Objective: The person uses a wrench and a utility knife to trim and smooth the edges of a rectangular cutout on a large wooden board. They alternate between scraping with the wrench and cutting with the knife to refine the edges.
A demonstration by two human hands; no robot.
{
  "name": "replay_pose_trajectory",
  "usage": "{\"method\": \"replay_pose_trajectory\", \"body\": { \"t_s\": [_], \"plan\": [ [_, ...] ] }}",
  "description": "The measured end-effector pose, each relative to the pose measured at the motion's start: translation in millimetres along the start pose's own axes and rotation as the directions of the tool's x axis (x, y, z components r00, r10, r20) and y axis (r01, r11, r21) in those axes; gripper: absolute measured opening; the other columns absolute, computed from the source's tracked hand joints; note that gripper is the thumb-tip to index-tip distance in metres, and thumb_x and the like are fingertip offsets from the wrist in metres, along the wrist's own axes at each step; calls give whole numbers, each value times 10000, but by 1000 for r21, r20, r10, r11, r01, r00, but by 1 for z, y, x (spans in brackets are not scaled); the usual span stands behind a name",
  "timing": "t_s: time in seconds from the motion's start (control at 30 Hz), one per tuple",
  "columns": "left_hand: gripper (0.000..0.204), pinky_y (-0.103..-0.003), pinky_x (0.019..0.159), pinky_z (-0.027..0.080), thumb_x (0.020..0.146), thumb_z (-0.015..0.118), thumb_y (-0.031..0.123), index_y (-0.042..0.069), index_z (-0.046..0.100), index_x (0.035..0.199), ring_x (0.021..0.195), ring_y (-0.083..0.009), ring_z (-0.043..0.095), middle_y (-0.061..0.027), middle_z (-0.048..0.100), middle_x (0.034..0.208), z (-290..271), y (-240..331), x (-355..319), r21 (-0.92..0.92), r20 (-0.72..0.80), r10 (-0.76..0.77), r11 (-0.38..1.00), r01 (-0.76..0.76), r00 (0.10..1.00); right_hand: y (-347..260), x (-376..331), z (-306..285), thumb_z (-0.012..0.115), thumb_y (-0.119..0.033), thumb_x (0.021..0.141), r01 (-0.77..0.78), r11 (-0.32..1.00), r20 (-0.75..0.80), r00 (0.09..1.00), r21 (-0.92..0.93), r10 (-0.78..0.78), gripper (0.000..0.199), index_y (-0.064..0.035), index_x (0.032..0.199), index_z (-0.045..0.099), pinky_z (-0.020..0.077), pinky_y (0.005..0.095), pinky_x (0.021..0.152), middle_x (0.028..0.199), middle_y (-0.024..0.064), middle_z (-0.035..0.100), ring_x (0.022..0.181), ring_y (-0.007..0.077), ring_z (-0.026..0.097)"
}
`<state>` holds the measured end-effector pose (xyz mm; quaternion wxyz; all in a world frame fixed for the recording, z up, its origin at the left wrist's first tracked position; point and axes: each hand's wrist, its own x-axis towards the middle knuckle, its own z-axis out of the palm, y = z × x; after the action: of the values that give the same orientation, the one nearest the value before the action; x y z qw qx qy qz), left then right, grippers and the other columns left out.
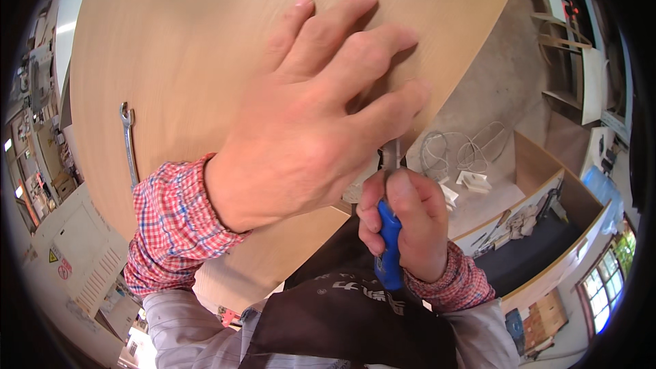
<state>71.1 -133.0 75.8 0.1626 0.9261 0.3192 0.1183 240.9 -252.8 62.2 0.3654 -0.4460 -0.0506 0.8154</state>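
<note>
My left hand [307,116] lies back up on a large light wood panel [178,41], fingers stretched out and slightly bent, its thumb hidden from view. Close to the panel's right edge, my right hand [417,222] is closed round the blue handle of a hand tool [389,249]. A short, flat metal part of the tool points up toward the panel edge, just beneath the left hand. Its tip is hidden, so I cannot tell whether it touches the wood. A steel wrench [128,140] rests on the panel, left of my left forearm.
On the floor to the right lie a coiled pale cable [471,154] and small white pieces [473,181]. An open wooden drawer or box [540,157] with tools stands at the right. Lower left is a pale metal cabinet [75,246]. Shelving [581,82] stands far right.
</note>
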Motion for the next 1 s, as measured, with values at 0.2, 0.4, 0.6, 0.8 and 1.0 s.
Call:
{"method": "replay_pose_trajectory", "body": {
  "t_s": [0.2, 0.4, 0.6, 0.8, 1.0],
  "plan": [
    [481, -602, 1102, 344, 760, 641, 78, 118, 699, 1237, 1356, -478, 467, -202, 558, 1395, -4, -1, -12, 1, 22, -18, 1000, 18, 1000, 0, 6, 2, 484, -223, 1065, -38, 998, 57, 998, -48, 40, 311, 11, 893, 596, 365, 226, 480, 721, 15, 524, 534, 73, 474],
    [495, -610, 1100, 343, 741, 645, 132, 165, 708, 1231, 1364, -473, 460, -185, 552, 1408, 3, 5, 6, 5, 37, 59, 998, -59, 998, 7, -3, 1, 485, -196, 1053, 56, 998, -59, 997, 27, -55, 287, 12, 887, 592, 361, 230, 475, 701, 13, 524, 528, 67, 458],
    [530, -605, 1105, 341, 761, 655, 138, 147, 674, 1290, 1371, -462, 458, -194, 523, 1435, -1, 6, 1, -5, 59, 75, 997, -74, 995, 13, -4, -12, 486, -250, 1074, 107, 994, -6, 994, -37, -108, 309, -4, 918, 593, 369, 221, 486, 744, 21, 550, 555, 63, 484],
    [680, -553, 1159, 304, 902, 659, 279, -51, 448, 1458, 1400, -462, 420, -269, 446, 1496, -1, -18, -3, -163, -62, 50, 985, -59, 997, 11, -14, -53, 435, -335, 1094, 416, 909, -171, 895, -12, -412, 399, 20, 1004, 592, 419, 250, 496, 757, 74, 573, 557, 119, 521],
    [808, -572, 1161, 275, 873, 690, 474, -10, 451, 1475, 1411, -479, 381, -249, 451, 1490, -1, 3, -8, 77, 13, -88, 993, 87, 996, 10, -10, -56, 399, -377, 1099, 374, 921, -151, 909, -111, -388, 445, 23, 1004, 566, 411, 262, 460, 717, 80, 545, 514, 136, 508]
  ]
}}
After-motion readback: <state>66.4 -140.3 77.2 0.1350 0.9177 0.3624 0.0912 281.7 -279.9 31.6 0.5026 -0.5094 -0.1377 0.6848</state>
